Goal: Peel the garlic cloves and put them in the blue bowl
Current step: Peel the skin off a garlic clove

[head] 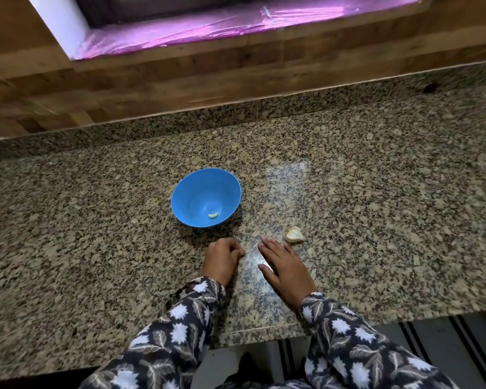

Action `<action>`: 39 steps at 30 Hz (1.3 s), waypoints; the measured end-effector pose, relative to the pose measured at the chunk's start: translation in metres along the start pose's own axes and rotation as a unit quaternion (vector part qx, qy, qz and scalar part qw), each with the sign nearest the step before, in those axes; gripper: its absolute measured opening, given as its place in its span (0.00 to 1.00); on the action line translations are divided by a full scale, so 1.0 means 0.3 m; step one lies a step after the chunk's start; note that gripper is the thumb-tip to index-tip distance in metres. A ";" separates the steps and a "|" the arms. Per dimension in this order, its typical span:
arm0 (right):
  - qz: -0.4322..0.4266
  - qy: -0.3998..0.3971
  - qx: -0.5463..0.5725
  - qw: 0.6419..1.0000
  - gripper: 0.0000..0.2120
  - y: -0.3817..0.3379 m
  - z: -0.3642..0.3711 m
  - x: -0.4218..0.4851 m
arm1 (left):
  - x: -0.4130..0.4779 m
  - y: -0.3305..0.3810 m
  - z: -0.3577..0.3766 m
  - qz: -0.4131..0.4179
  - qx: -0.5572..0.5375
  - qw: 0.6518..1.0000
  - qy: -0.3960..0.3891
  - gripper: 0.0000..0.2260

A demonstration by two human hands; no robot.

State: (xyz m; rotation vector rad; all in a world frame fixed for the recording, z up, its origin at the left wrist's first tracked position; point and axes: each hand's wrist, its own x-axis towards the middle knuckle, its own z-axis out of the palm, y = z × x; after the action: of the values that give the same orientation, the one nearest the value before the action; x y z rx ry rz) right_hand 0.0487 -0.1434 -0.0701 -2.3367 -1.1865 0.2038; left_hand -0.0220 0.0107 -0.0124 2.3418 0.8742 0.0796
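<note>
A blue bowl (206,196) stands on the speckled granite counter (376,206), with one peeled garlic clove (213,215) lying at its bottom. To its right, a clump of unpeeled garlic cloves (294,234) lies on the counter. My right hand (285,266) rests flat with straight fingers, its fingertips just left of that clump and not touching it. My left hand (222,259) sits on the counter below the bowl with its fingers curled; nothing shows between them.
A wooden backsplash (152,80) runs behind the counter, under a window sill covered in shiny purple sheet (222,26). The counter's front edge lies just below my wrists, with floor and a striped mat (446,346) beyond.
</note>
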 end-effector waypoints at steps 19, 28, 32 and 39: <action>0.182 -0.042 0.421 0.888 0.08 -0.066 -0.085 0.078 | -0.056 0.043 0.021 -0.029 -0.288 0.957 -0.019 0.04; 0.110 -0.096 0.327 0.934 0.08 -0.070 -0.111 0.093 | -0.037 -0.022 -0.033 0.205 -0.034 0.977 -0.049 0.07; 0.115 -0.122 0.351 0.921 0.07 -0.091 -0.129 0.097 | -0.027 -0.025 -0.060 0.327 0.077 0.940 -0.054 0.07; 0.052 -0.063 0.143 0.986 0.08 -0.126 -0.130 0.072 | -0.025 0.009 -0.044 0.149 0.015 0.981 -0.127 0.10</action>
State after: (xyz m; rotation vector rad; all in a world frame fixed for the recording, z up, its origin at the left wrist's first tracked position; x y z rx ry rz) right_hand 0.0486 -0.1222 -0.0156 -2.1576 -1.0169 0.5306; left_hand -0.0298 0.0119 0.0009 2.4278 0.4013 -0.1088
